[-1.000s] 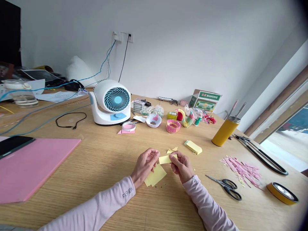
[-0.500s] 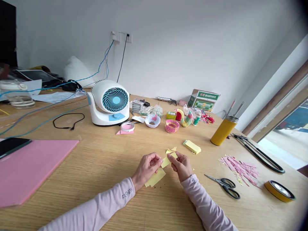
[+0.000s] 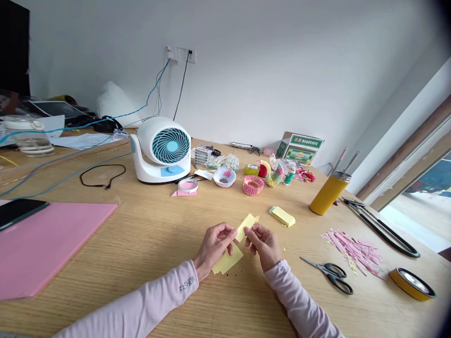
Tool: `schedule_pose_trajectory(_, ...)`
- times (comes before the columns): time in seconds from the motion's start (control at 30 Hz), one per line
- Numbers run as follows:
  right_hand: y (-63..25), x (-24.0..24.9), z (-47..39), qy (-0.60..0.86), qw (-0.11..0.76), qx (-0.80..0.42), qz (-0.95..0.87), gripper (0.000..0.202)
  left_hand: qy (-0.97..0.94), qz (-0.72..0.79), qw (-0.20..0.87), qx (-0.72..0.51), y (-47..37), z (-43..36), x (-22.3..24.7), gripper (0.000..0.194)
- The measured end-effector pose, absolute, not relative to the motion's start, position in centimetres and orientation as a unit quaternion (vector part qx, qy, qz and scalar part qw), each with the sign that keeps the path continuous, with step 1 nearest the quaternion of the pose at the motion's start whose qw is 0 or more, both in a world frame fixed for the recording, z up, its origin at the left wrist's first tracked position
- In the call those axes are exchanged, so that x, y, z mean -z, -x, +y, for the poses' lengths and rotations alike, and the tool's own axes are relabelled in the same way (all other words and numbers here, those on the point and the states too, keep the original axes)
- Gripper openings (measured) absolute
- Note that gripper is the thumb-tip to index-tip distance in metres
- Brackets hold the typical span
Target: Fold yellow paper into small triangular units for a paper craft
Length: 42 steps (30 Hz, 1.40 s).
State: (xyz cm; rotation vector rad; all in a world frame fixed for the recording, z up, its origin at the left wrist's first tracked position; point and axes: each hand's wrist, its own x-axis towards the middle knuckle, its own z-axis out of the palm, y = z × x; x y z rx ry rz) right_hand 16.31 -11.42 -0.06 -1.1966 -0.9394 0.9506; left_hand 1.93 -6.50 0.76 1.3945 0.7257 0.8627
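Note:
A small yellow paper strip [image 3: 245,227] is held up between my two hands. My left hand [image 3: 215,246] pinches its lower left corner between thumb and fingers. On the strip's right edge, my right hand [image 3: 263,244] closes with thumb and index finger. Below my left hand, more yellow paper sheets [image 3: 230,259] lie on the table, partly covered by it. Behind the strip, a bit of folded yellow paper [image 3: 257,218] shows, mostly hidden. A stack of yellow strips [image 3: 283,216] lies beyond my right hand.
Black scissors [image 3: 331,273], pink paper scraps [image 3: 355,249] and a yellow tape roll [image 3: 411,283] lie at right, with a yellow tumbler [image 3: 328,193] behind. A white fan [image 3: 162,150] stands back left. A pink sheet [image 3: 52,244] with a phone [image 3: 21,212] lies left.
The held strip has turned from nearly level to more upright, its far end now higher. My right hand has shifted slightly left and its fingers have moved lower on the strip.

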Motion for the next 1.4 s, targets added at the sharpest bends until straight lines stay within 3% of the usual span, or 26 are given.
schedule_pose_trajectory(0.33,-16.4,0.2,-11.3,0.539,0.578,-0.378,-0.481,0.032,-0.682,0.301,0.566,-0.351,-1.5,-5.7,-0.7,0.028)
schedule_pose_trajectory(0.77,-16.2,0.3,-11.6,0.481,0.603,-0.421,-0.478,0.029,-0.586,0.3,0.675,-0.332,-1.6,-6.3,-1.7,0.029)
schedule_pose_trajectory(1.03,-16.3,0.6,-11.5,0.5,0.611,-0.353,-0.503,0.023,-0.516,0.265,0.749,-0.319,-1.4,-6.4,-1.6,0.035)
schedule_pose_trajectory(1.2,-16.2,0.9,-11.4,0.503,0.627,-0.291,-0.519,0.021,-0.532,0.267,0.736,-0.322,-1.4,-6.4,-1.2,0.037)
schedule_pose_trajectory(1.4,-16.2,0.8,-11.4,0.521,0.622,-0.307,-0.497,0.029,-0.551,0.285,0.71,-0.334,-1.4,-6.6,-1.4,0.038)
